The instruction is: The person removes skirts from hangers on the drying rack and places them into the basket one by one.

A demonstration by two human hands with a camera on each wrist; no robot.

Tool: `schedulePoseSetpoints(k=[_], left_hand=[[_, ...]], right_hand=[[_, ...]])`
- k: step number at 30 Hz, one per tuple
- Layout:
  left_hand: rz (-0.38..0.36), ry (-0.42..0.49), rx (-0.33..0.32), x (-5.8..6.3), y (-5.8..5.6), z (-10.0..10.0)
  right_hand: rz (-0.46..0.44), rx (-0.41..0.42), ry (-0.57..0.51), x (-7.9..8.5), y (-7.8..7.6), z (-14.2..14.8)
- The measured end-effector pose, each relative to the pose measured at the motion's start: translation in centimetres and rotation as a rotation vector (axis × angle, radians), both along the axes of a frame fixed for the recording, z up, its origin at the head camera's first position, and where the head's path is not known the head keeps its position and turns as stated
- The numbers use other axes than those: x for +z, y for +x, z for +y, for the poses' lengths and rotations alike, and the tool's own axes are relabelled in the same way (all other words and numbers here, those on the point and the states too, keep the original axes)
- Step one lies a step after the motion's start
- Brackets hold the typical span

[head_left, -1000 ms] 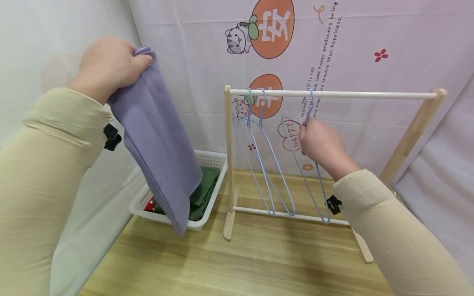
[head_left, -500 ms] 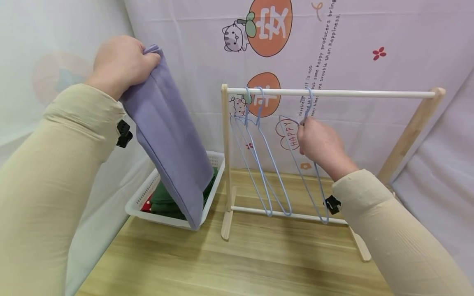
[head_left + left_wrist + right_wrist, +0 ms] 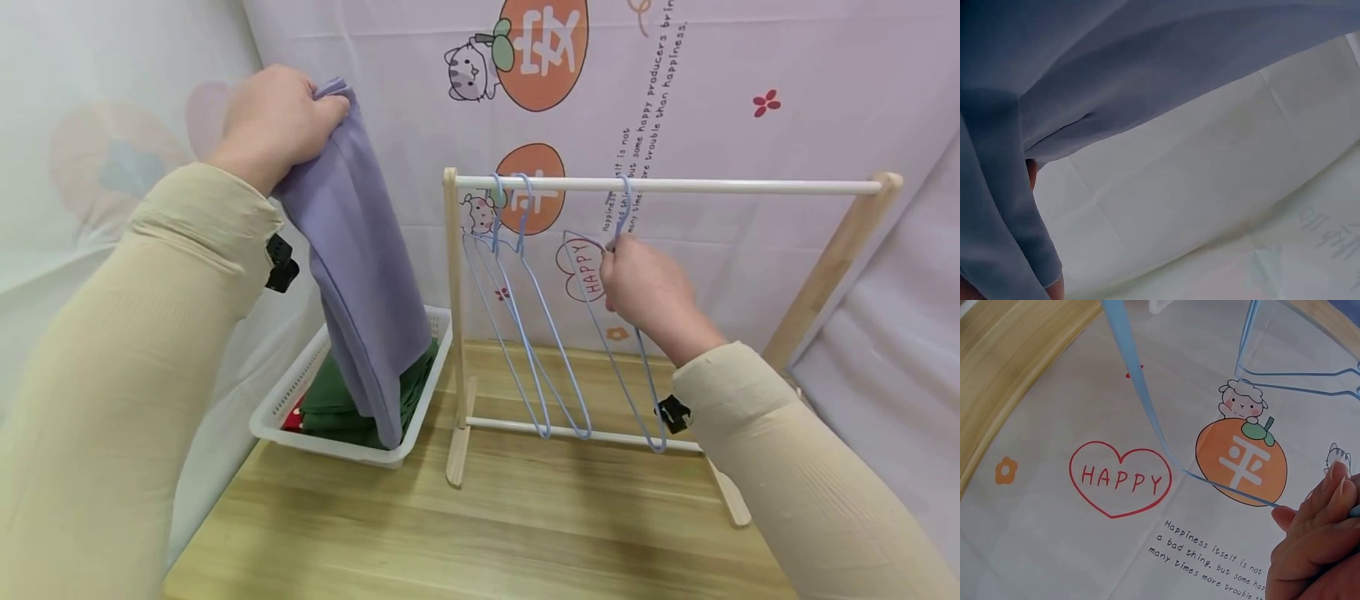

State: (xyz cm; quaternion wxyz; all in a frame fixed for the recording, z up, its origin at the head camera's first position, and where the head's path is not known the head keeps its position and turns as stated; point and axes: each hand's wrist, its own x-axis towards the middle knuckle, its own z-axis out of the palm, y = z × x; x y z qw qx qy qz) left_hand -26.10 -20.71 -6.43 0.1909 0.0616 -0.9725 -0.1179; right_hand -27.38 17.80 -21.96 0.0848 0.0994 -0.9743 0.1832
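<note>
In the head view my left hand [image 3: 281,121] pinches the top edge of a lavender folded garment [image 3: 360,225], which hangs down with its lower end over the white basket [image 3: 262,427]. Its cloth [image 3: 1135,69] fills the upper part of the left wrist view and hides most of that hand. My right hand [image 3: 651,287] grips a light blue hanger [image 3: 611,354] just below its hook. That hook still sits over the white rail [image 3: 712,187] of the rack. The right wrist view shows the hanger's wire [image 3: 1141,400] running into the curled fingers of my right hand [image 3: 1319,540].
Two more blue hangers [image 3: 558,337] hang near the rack's left wooden post [image 3: 455,308]. Green clothes [image 3: 330,400] and something red with white dots [image 3: 295,417] lie in the basket. The rack stands on a wood-grain tabletop [image 3: 487,533] before a printed cloth backdrop [image 3: 712,100].
My left hand has moved rightward and slightly up with the lavender folded garment, whose lower end has swung above the basket. My right hand stays on the hanger.
</note>
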Motion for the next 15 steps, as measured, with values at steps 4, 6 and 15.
schedulePoseSetpoints(k=[4,6,15], left_hand=[[0.03,0.178,0.029,-0.7,-0.5,-0.7],[0.04,0.327,0.036,-1.7,-0.9,-1.7],[0.005,0.775,0.038,-10.7,-3.2,-9.4]], right_hand=[[0.001,0.004,-0.002,0.0,0.0,0.1],[0.001,0.005,-0.003,-0.1,0.0,0.1],[-0.012,0.002,-0.015,-0.1,0.0,0.2]])
